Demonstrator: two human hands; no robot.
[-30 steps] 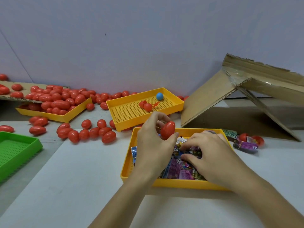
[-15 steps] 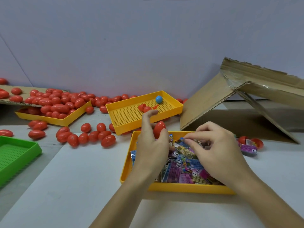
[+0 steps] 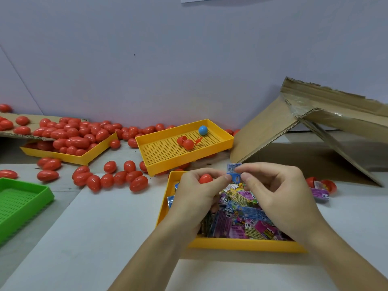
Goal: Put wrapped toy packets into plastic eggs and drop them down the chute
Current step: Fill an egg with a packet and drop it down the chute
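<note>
1. The packet (image 3: 233, 172) is small and blue, held roughly upright above the far end of the near tray (image 3: 247, 244), its long axis running up and down and its barcoded end on top.
2. The right hand (image 3: 279, 198) pinches the packet between thumb and forefinger, the other fingers curled.
3. The left hand (image 3: 196, 196) curls round a red egg (image 3: 205, 178); only the egg's rounded top shows, so its axis cannot be told. The left thumb tip also touches the packet.
4. The near tray holds a heap of packets (image 3: 243, 217).
5. The cardboard chute (image 3: 315, 131) stands to the right, well apart from both hands.
</note>
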